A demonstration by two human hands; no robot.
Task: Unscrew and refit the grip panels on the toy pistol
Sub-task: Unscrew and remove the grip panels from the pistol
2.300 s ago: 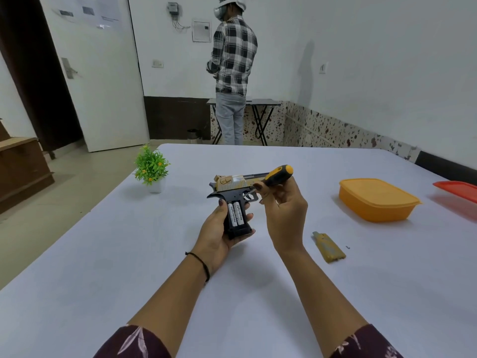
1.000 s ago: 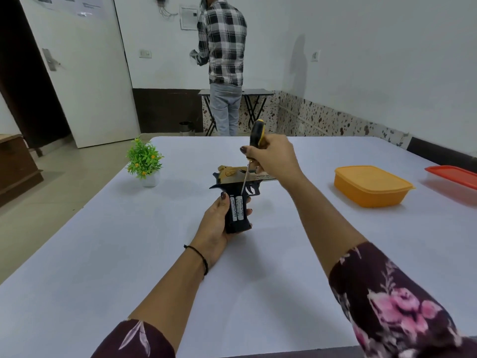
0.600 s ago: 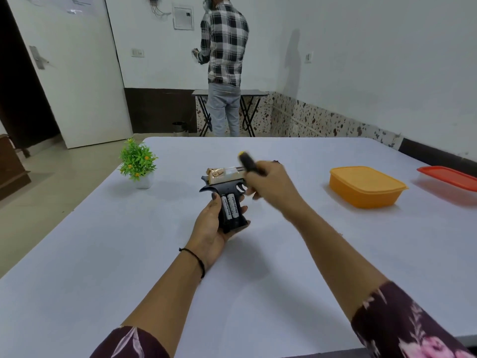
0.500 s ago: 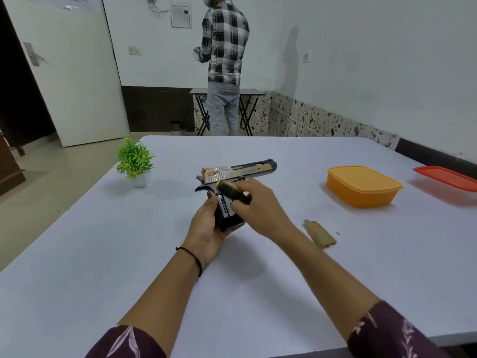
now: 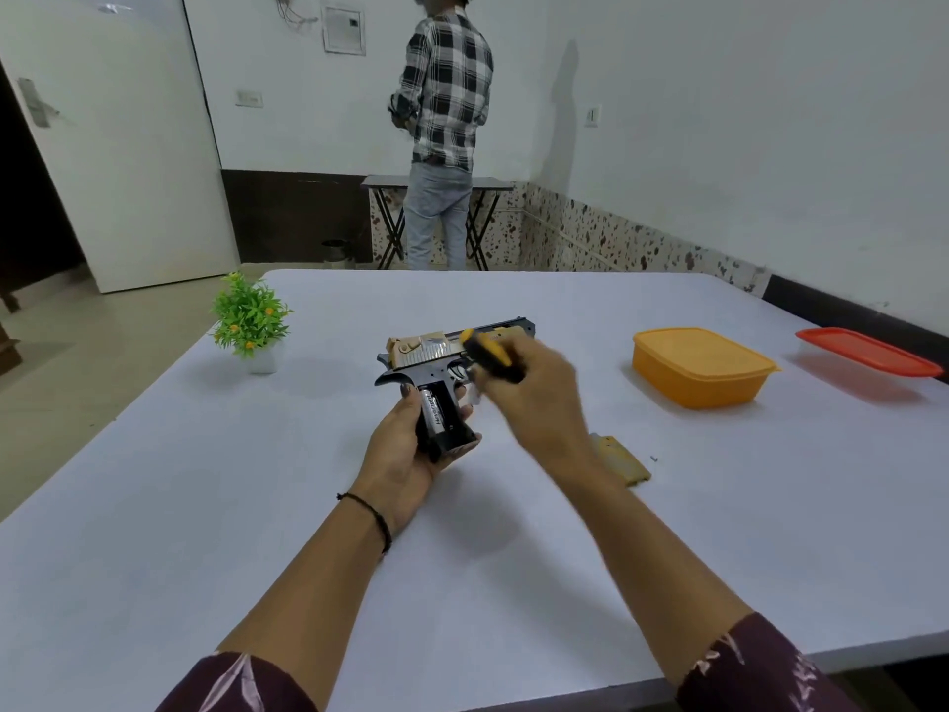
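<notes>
Left grip is wrapped round the black handle of the toy pistol, which is held over the tabletop with the barrel pointed to the right. The near side of the handle is uncovered, and a battery is seen inside it. Right grip is closed on the black-and-yellow handle of a screwdriver, which is raised in front of the pistol's slide. This hand is blurred, and the tool's shaft cannot be made out. One tan grip panel is laid flat on the tabletop, just right of the right wrist and partly hidden by it. A tiny dark speck is seen near its right edge. Further right, an orange lidded container is set on the tabletop, with a flat red container beyond it at the edge. A small potted plant is placed near the far left corner. At the back wall a person in a checked shirt is seen from behind, beside a folding table.
</notes>
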